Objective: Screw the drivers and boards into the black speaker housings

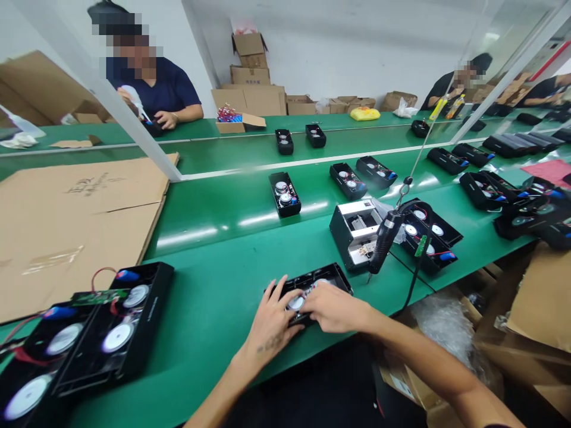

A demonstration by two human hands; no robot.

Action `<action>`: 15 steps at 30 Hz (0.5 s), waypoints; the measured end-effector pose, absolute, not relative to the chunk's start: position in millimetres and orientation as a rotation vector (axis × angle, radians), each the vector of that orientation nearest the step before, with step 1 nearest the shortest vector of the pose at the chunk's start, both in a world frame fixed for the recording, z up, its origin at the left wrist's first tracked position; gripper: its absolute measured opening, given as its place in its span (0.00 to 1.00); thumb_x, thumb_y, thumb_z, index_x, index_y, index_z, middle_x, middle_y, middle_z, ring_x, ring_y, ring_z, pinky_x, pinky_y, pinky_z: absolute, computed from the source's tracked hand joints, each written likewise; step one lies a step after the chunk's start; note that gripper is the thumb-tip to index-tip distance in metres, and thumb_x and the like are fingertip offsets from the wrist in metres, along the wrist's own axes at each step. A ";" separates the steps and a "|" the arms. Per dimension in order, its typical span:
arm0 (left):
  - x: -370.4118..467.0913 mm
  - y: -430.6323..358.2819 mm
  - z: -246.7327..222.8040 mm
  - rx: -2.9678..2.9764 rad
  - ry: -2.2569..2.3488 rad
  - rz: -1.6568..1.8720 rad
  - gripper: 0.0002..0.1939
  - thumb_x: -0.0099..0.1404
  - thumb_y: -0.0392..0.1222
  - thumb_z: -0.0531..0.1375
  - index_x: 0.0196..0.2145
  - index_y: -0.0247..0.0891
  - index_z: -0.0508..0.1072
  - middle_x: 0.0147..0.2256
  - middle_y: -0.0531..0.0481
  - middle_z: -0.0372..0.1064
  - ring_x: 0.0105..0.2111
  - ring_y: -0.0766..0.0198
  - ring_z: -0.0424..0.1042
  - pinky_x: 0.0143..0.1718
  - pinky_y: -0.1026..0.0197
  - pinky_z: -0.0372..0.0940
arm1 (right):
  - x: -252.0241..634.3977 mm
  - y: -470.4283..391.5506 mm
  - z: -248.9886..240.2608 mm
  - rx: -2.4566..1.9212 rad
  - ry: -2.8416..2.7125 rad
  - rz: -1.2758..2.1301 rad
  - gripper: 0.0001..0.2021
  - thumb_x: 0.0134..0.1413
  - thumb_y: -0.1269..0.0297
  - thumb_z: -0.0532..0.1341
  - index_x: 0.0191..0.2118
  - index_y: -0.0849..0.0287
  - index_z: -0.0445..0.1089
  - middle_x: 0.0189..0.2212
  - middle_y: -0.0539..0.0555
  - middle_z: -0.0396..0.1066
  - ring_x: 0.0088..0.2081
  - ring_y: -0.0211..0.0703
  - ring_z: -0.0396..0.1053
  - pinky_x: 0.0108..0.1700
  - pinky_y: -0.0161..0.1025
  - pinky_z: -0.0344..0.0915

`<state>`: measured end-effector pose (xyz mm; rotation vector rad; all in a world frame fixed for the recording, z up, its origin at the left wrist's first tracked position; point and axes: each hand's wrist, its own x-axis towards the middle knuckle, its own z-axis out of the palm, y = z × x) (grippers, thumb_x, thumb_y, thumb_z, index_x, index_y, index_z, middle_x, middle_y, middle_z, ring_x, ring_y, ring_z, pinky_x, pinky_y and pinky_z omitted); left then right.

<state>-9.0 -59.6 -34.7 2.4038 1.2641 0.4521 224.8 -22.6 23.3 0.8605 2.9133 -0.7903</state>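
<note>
A black speaker housing (pixel 341 277) lies on the green bench in front of me, with round silver speakers in it. My left hand (pixel 274 318) rests over its left part, fingers spread, thumb and fingertips around one round speaker (pixel 296 302). My right hand (pixel 332 306) is curled over the middle of the housing, its fingertips pressed together at the right edge of that speaker. Whatever those fingertips may hold is hidden.
An electric screwdriver (pixel 384 241) hangs beside a metal-and-black device (pixel 352 235) right of the housing. Open housings (pixel 147 321) lie at the left; more (pixel 285 195) are spread on the bench. Cardboard (pixel 80 220) covers the left side. People work across the bench.
</note>
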 end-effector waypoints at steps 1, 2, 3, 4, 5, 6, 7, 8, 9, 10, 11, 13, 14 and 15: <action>-11.3 -46.7 -27.1 2.301 1.244 0.403 0.17 0.60 0.47 0.76 0.48 0.50 0.85 0.64 0.49 0.74 0.75 0.35 0.56 0.77 0.26 0.47 | 222.3 -11.7 28.6 0.891 2.885 -0.835 0.13 0.65 0.73 0.62 0.48 0.58 0.83 0.44 0.58 0.85 0.46 0.50 0.80 0.49 0.43 0.66; -13.8 -32.9 -19.2 2.204 1.220 0.353 0.13 0.60 0.49 0.75 0.43 0.49 0.86 0.64 0.49 0.74 0.74 0.36 0.59 0.76 0.30 0.50 | 219.4 -0.6 34.4 0.932 2.859 -0.878 0.14 0.65 0.71 0.63 0.51 0.56 0.83 0.46 0.57 0.86 0.47 0.51 0.81 0.49 0.42 0.66; -16.1 -19.3 -11.6 2.141 1.198 0.315 0.11 0.60 0.52 0.75 0.38 0.47 0.86 0.63 0.49 0.74 0.70 0.39 0.66 0.74 0.36 0.57 | 216.2 10.1 40.3 0.976 2.831 -0.915 0.15 0.64 0.70 0.64 0.54 0.55 0.83 0.47 0.57 0.86 0.48 0.51 0.81 0.48 0.41 0.67; -18.3 -6.8 -4.9 2.096 1.176 0.287 0.12 0.59 0.54 0.75 0.33 0.45 0.85 0.61 0.49 0.75 0.64 0.43 0.72 0.69 0.43 0.65 | 212.7 19.8 45.8 1.021 2.798 -0.940 0.18 0.62 0.68 0.66 0.56 0.55 0.82 0.48 0.57 0.85 0.49 0.52 0.81 0.47 0.40 0.67; -20.1 3.7 0.5 2.070 1.159 0.266 0.15 0.59 0.57 0.74 0.28 0.44 0.84 0.59 0.50 0.76 0.57 0.48 0.77 0.62 0.49 0.71 | 209.2 28.2 50.7 1.056 2.758 -0.956 0.21 0.60 0.67 0.68 0.59 0.55 0.81 0.48 0.58 0.86 0.49 0.53 0.81 0.45 0.39 0.67; -21.5 11.8 4.6 2.053 1.147 0.254 0.17 0.58 0.59 0.73 0.26 0.43 0.82 0.57 0.50 0.78 0.51 0.52 0.80 0.55 0.55 0.74 | 205.8 35.0 54.7 1.070 2.716 -0.969 0.24 0.57 0.66 0.70 0.60 0.57 0.80 0.47 0.58 0.86 0.48 0.53 0.82 0.42 0.38 0.67; -22.4 17.4 7.2 2.033 1.139 0.245 0.19 0.58 0.60 0.73 0.24 0.42 0.81 0.56 0.51 0.78 0.47 0.55 0.80 0.50 0.58 0.74 | 202.7 40.3 57.8 1.068 2.679 -0.982 0.25 0.54 0.66 0.71 0.59 0.58 0.81 0.45 0.58 0.86 0.47 0.53 0.82 0.39 0.37 0.66; -22.9 20.7 8.6 2.014 1.136 0.239 0.20 0.57 0.60 0.73 0.24 0.42 0.80 0.56 0.52 0.79 0.46 0.57 0.80 0.47 0.60 0.73 | 200.0 44.2 60.0 1.057 2.650 -0.997 0.25 0.53 0.67 0.72 0.59 0.59 0.81 0.43 0.57 0.86 0.45 0.53 0.82 0.36 0.36 0.65; -22.9 21.9 9.0 1.998 1.136 0.238 0.20 0.57 0.61 0.72 0.24 0.41 0.79 0.56 0.52 0.79 0.46 0.58 0.79 0.46 0.60 0.73 | 197.8 46.9 61.4 1.045 2.630 -1.011 0.25 0.52 0.68 0.71 0.57 0.59 0.82 0.41 0.57 0.86 0.43 0.52 0.82 0.34 0.36 0.63; -22.7 21.8 8.8 1.983 1.136 0.238 0.20 0.56 0.61 0.72 0.24 0.41 0.78 0.56 0.52 0.79 0.46 0.58 0.79 0.47 0.60 0.72 | 196.2 48.4 62.3 1.030 2.620 -1.022 0.24 0.51 0.68 0.71 0.56 0.59 0.82 0.40 0.56 0.86 0.42 0.51 0.81 0.33 0.35 0.62; -22.4 20.9 8.2 1.969 1.137 0.239 0.21 0.56 0.61 0.72 0.24 0.41 0.77 0.56 0.52 0.79 0.46 0.58 0.78 0.47 0.60 0.71 | 195.1 49.0 62.7 1.017 2.618 -1.026 0.23 0.51 0.68 0.72 0.55 0.60 0.82 0.39 0.56 0.85 0.42 0.50 0.81 0.33 0.35 0.62; -21.6 18.5 6.9 1.943 1.138 0.237 0.21 0.56 0.61 0.71 0.23 0.41 0.76 0.55 0.52 0.79 0.47 0.58 0.78 0.49 0.60 0.70 | 194.0 47.6 62.5 1.005 2.615 -1.009 0.24 0.51 0.65 0.73 0.55 0.60 0.82 0.39 0.55 0.85 0.41 0.51 0.81 0.33 0.35 0.62; -21.2 17.6 6.5 1.931 1.140 0.235 0.21 0.55 0.61 0.71 0.23 0.41 0.76 0.55 0.52 0.79 0.47 0.58 0.77 0.49 0.60 0.69 | 193.7 45.9 61.9 0.999 2.621 -0.990 0.25 0.51 0.63 0.74 0.56 0.59 0.82 0.40 0.56 0.85 0.42 0.51 0.81 0.34 0.35 0.62; -21.0 17.2 6.2 1.921 1.141 0.234 0.21 0.55 0.61 0.72 0.23 0.41 0.76 0.55 0.52 0.79 0.47 0.58 0.77 0.49 0.60 0.69 | 193.4 43.7 61.0 0.989 2.638 -0.964 0.27 0.50 0.60 0.75 0.58 0.59 0.81 0.42 0.56 0.86 0.43 0.53 0.81 0.35 0.36 0.63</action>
